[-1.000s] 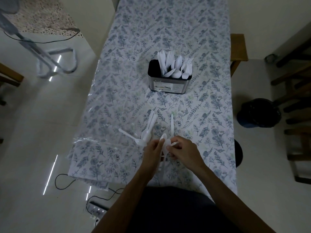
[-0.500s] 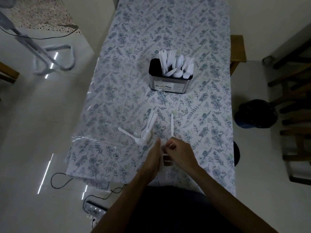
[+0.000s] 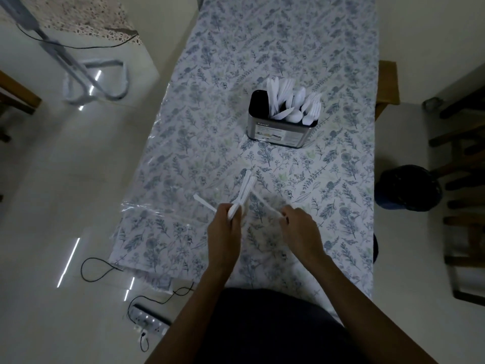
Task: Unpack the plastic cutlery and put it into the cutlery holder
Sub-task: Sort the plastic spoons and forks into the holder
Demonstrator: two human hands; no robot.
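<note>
Floral-clothed table (image 3: 288, 48), cutlery holder (image 3: 282, 132), perhaps spoons (image 3: 245, 190).

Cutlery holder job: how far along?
Mostly done, it seems. The holder on the table already stands packed with white cutlery. In hand: the left hand has a grip on a bunch of pieces; the right hand pinches a blurred thin piece. Left: getting those into the holder.

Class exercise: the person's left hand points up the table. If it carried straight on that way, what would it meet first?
Probably the bundle of plastic cutlery that the left hand already touches; beyond it lies bare tablecloth. The cutlery holder sits right of that line, though depth is unclear.
</note>
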